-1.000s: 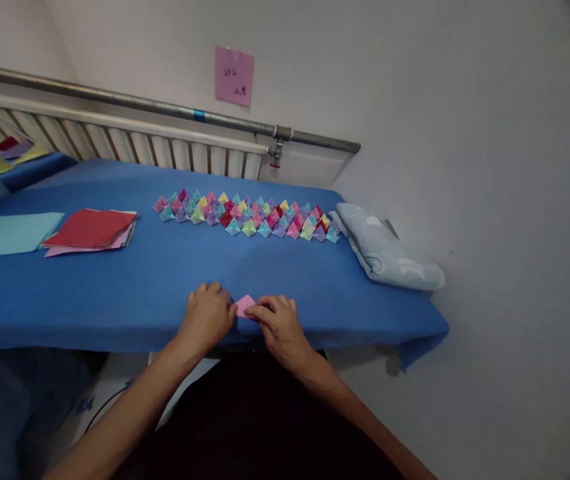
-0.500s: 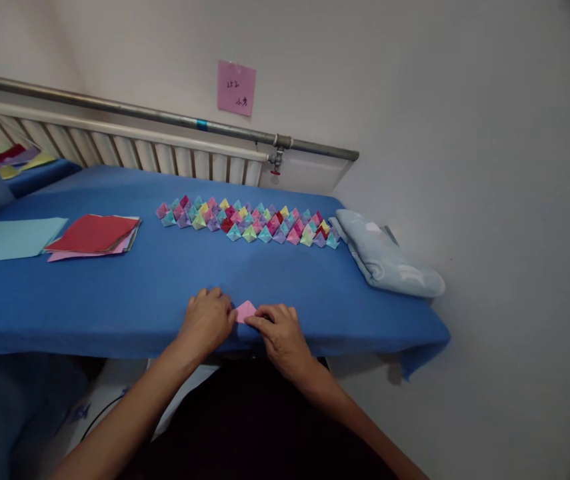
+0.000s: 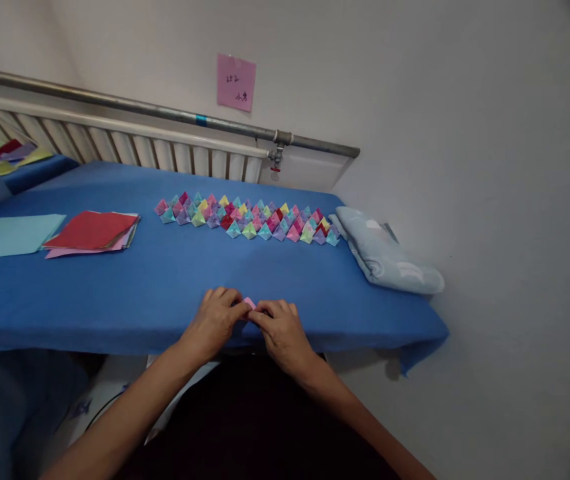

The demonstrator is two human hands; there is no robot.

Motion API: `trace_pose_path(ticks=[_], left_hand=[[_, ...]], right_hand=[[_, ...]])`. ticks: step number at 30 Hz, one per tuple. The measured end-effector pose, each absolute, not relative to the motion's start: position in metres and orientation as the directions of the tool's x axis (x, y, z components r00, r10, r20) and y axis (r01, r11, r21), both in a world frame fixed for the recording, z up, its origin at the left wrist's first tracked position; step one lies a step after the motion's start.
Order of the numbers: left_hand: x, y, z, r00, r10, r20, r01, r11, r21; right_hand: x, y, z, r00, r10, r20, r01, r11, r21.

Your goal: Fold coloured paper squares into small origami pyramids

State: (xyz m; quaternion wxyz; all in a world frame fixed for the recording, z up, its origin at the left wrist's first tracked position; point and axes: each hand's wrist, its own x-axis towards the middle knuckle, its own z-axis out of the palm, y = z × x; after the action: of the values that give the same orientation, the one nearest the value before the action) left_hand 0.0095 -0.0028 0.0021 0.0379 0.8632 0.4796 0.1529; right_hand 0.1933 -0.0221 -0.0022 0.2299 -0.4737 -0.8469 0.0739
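Note:
A small folded pink paper (image 3: 249, 303) is pinched between both hands near the front edge of the blue-covered table (image 3: 165, 287). My left hand (image 3: 217, 317) grips it from the left, thumb and fingertips pressed together. From the right, my right hand (image 3: 282, 330) holds it with thumb and forefinger. The fingers hide most of the paper; only its upper part shows. Beyond the hands stand rows of small folded paper pieces (image 3: 249, 231) in many colours.
At the left lie a stack of red and pink paper sheets (image 3: 87, 231) and light blue sheets (image 3: 12, 237). A folded light blue blanket (image 3: 389, 257) rests at the right end. Behind are a radiator (image 3: 129, 148) and a metal pipe (image 3: 139, 107); a pink note (image 3: 235, 83) hangs on the wall.
My left hand has moved right, its thumb and fingers now over the pink paper. Less of the paper shows than before. The right hand has barely moved.

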Motion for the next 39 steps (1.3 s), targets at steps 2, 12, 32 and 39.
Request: trace_pose_path(ticks=[2,12,32,39], left_hand=[[0.008,-0.002,0.0,0.515,0.821,0.245,0.799,-0.563,0.208],[-0.003,0.005,-0.005,0.539,0.806,0.245,0.801,-0.58,0.144],[-0.012,0.014,-0.012,0.597,0.722,0.349,0.742,-0.662,0.101],[-0.011,0.014,-0.012,0.59,0.729,0.347,0.748,-0.655,0.103]], right_hand=[[0.194,-0.023,-0.003,-0.447,0.836,0.319,0.77,0.541,-0.338],[0.195,-0.022,-0.002,-0.463,0.838,0.289,0.782,0.54,-0.311],[0.165,-0.016,0.009,-0.252,0.945,0.206,0.853,0.318,-0.413],[0.166,-0.009,0.005,-0.213,0.962,0.172,0.826,0.271,-0.494]])
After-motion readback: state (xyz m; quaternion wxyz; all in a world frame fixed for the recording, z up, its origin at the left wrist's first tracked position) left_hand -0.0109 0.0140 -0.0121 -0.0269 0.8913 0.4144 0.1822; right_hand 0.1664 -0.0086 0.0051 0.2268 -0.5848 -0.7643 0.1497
